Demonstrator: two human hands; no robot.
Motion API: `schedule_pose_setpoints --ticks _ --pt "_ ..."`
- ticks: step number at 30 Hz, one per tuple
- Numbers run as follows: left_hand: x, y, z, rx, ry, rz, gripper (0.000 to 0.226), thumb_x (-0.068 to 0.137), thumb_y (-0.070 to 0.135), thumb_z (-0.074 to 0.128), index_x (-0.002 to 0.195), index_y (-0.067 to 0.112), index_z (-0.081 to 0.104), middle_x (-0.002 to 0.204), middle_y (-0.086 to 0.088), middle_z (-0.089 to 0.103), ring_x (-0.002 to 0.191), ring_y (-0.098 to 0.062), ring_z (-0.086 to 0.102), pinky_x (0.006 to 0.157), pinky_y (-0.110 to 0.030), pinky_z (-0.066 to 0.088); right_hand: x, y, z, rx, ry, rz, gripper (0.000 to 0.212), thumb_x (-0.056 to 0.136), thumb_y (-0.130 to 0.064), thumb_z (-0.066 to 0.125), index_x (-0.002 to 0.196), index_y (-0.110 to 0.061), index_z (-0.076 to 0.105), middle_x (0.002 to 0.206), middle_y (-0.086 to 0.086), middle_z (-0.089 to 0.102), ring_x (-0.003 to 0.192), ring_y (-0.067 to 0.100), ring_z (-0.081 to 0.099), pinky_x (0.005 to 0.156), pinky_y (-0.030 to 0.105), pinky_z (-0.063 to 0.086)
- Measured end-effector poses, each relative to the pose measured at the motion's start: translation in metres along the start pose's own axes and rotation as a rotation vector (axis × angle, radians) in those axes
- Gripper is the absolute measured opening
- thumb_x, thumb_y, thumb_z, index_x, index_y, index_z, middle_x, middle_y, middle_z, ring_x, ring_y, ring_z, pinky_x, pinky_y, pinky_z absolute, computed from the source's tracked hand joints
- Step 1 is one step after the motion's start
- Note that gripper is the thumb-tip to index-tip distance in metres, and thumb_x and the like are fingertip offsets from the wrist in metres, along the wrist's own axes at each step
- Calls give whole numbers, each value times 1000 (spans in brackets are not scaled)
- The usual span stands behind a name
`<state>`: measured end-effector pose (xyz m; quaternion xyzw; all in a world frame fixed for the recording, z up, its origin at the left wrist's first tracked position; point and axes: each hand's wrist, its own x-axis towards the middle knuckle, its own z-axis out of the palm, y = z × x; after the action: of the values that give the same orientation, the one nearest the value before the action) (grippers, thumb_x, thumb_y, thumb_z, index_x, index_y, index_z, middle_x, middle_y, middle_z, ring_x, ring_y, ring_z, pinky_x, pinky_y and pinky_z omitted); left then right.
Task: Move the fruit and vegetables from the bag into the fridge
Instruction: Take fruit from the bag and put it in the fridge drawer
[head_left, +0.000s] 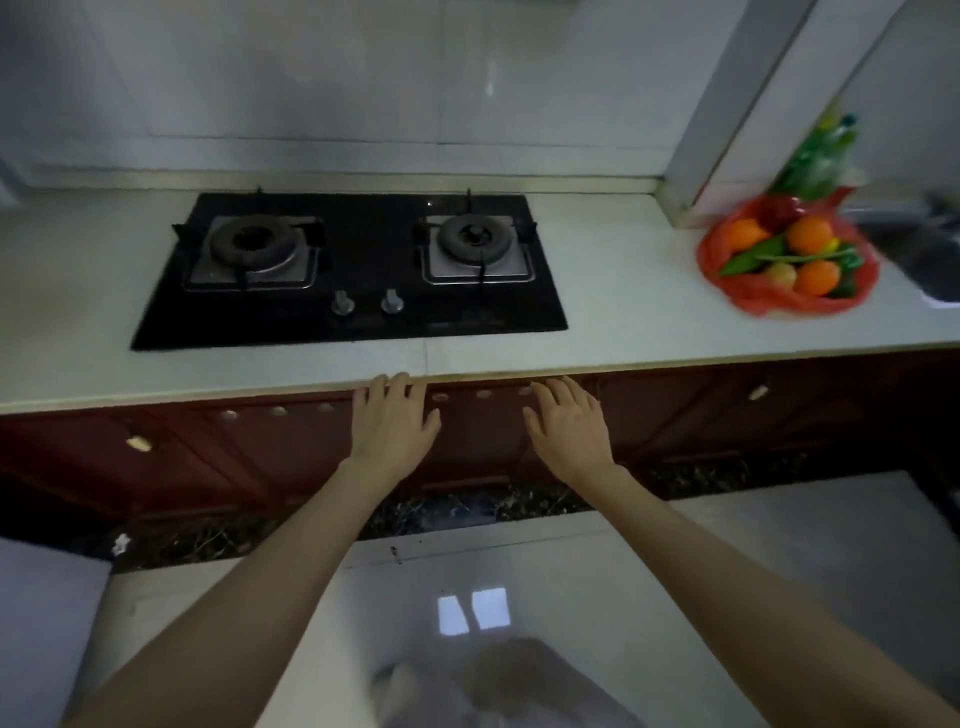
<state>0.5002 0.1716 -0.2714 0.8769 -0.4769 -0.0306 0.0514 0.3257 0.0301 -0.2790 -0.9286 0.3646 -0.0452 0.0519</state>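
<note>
Reaching forward at lower centre, the left hand (392, 421) and right hand (569, 423) hover flat, fingers spread, holding nothing, by the tabletop (613, 312) edge. Far right sits the red bag (748, 296), with oranges (809, 235) and greens inside.

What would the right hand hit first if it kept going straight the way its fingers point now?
Probably the front edge of the countertop: the right hand points forward at it, fingertips about level with it. The red bag lies well off to the right. Depth is unclear.
</note>
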Motion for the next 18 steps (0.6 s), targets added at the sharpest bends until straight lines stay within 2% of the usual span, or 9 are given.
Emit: schedule_pose_setpoints --ticks 11,18 --pt "86 269 25 -55 -17 351 42 93 39 42 126 15 51 129 -6 52 121 -27 42 100 -41 33 -43 247 -37 -20 53 361 46 98 -39 38 136 -13 47 141 8 48 139 26 30 111 45 25" --pt "153 390 31 -34 -5 501 43 93 38 43 129 16 50 133 -5 50 123 -27 41 100 -40 32 -42 360 -67 -6 89 533 47 99 -40 34 137 -14 44 145 7 42 141 25 24 113 45 21"
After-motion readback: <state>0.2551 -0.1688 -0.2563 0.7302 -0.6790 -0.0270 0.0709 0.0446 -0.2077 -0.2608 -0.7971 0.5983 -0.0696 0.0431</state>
